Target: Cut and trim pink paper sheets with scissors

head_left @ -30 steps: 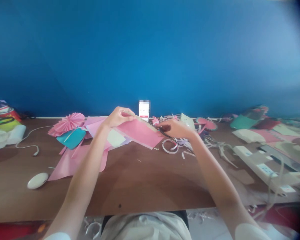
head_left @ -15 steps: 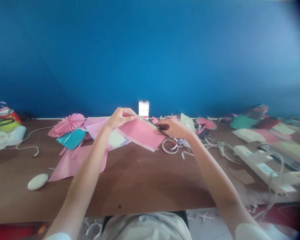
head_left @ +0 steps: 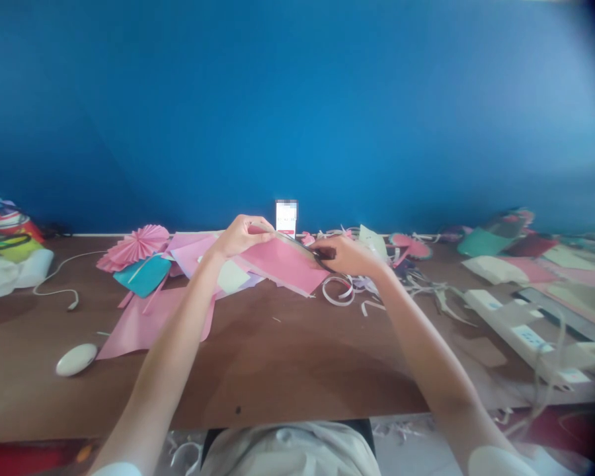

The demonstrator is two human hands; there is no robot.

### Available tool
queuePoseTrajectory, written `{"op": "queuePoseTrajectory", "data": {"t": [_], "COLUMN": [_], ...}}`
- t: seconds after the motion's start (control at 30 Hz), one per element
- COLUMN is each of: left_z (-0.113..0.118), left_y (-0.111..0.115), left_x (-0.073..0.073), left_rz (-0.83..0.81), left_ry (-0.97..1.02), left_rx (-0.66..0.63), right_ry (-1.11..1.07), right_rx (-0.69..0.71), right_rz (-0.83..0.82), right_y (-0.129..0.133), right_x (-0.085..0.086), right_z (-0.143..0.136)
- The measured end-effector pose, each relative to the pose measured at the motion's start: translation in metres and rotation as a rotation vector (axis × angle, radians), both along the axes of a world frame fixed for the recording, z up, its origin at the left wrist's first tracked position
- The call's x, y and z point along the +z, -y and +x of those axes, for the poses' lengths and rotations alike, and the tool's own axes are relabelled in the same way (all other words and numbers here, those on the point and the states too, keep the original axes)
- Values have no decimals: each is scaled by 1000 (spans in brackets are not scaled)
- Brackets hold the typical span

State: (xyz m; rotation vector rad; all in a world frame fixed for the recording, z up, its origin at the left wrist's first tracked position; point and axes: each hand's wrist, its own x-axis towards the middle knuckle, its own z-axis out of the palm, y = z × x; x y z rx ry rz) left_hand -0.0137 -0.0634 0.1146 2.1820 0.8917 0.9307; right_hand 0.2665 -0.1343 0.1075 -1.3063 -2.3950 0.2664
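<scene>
Above a brown table [head_left: 302, 370], the left hand [head_left: 245, 238] pinches 1 pink paper sheet [head_left: 286, 262]; the right hand [head_left: 347, 254] grips dark scissors [head_left: 323, 263] along its far edge. 1 lit phone [head_left: 286, 218] stands before a blue wall [head_left: 297, 99].

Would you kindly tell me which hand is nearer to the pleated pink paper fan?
Left. The left hand is to the right of the fan, holding a pink sheet; the right hand is farther right, at the sheet's other end.
</scene>
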Motion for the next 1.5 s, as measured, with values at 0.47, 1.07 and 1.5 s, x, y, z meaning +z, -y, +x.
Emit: {"op": "queuePoseTrajectory", "data": {"t": [0.47, 1.07, 1.5], "left_z": [2, 5, 8], "left_y": [1, 1, 3], "left_x": [0, -3, -1], "left_rz": [-14, -33, -9], "left_ry": [1, 48, 72], "left_rx": [-67, 25, 47], "right_ry": [-27, -111, -73], "right_rx": [-6, -4, 47], "right_rz": [-44, 20, -44], "right_y": [-1, -10, -2], "right_x": [1, -13, -3], "right_z": [2, 2, 2]}}
